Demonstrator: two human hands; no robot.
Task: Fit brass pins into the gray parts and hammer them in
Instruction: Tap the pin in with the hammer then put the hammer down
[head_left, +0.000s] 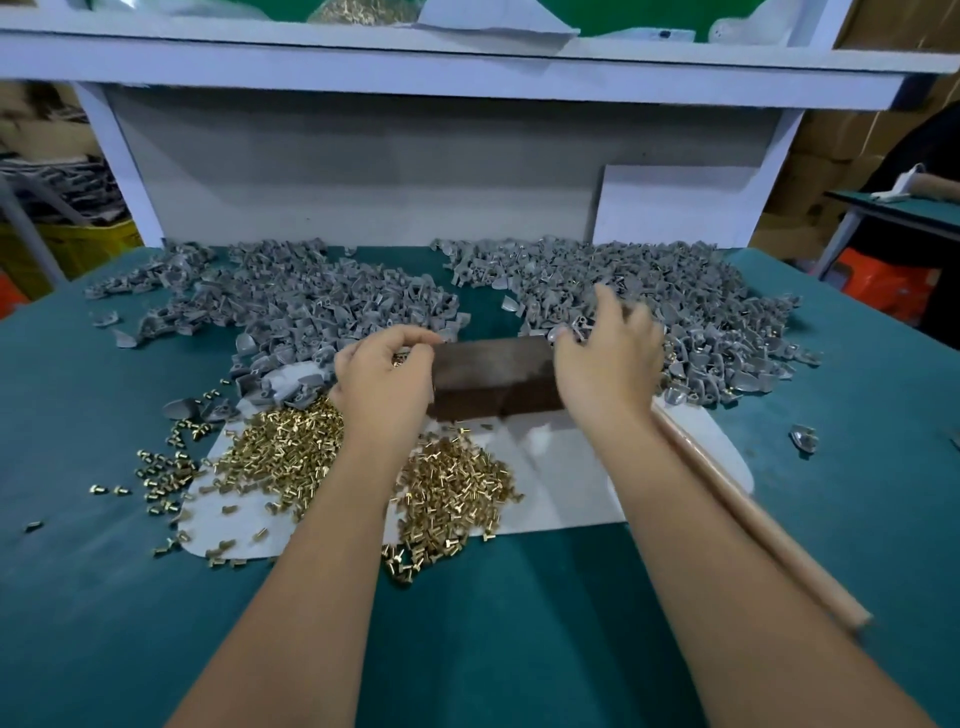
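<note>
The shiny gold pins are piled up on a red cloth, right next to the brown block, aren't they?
Not quite. The head view shows the brass pins beside the brown block, but the table cover is teal green, and many pins lie on a white sheet.

Bright even overhead light, soft shadows, wide-angle bowing at edges, slight motion blur on right hand (605, 358).

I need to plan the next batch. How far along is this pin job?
Done: many parts in the right gray pile show brass specks, which suggests fitted pins. In hand: the right hand holds a gray part at the dark block; the left hand is curled as if pinching a pin, hard to confirm. Left: the left gray pile, a big heap of loose brass pins. The hammer handle lies idle.
</note>
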